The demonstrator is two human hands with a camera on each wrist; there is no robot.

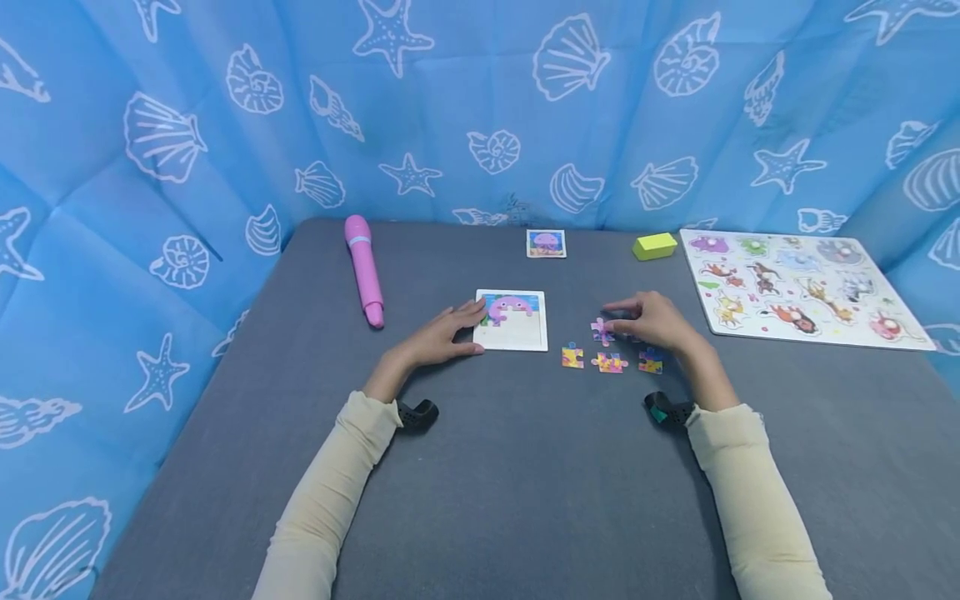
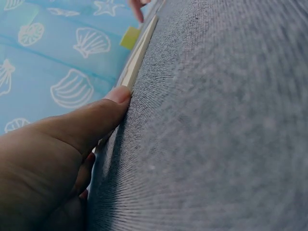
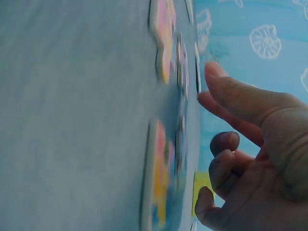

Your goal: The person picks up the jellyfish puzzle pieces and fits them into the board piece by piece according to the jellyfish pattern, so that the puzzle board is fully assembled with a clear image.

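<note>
A small white-rimmed puzzle tray [image 1: 510, 347] holds part of a pink sea-creature picture along its top and left; its lower right shows bare backing. My left hand [image 1: 441, 337] rests on the tray's left side, fingers extended near the upper corner and thumb by the lower one. In the left wrist view the thumb [image 2: 103, 113] touches the tray's edge. Loose jigsaw pieces lie right of the tray, among them a pink-purple piece [image 1: 601, 331] and a yellow piece [image 1: 572, 357]. Over them hovers my right hand [image 1: 654, 321], thumb and index finger apart, holding nothing visible; it partly hides another piece.
Behind the tray lies a small picture card [image 1: 546, 243]. A yellow-green block [image 1: 654, 247] and a large white animal puzzle board [image 1: 806, 287] are at the back right. A pink microphone-shaped toy [image 1: 364, 271] lies at the left. A blue shell-print curtain [image 1: 487, 100] hangs behind the grey table.
</note>
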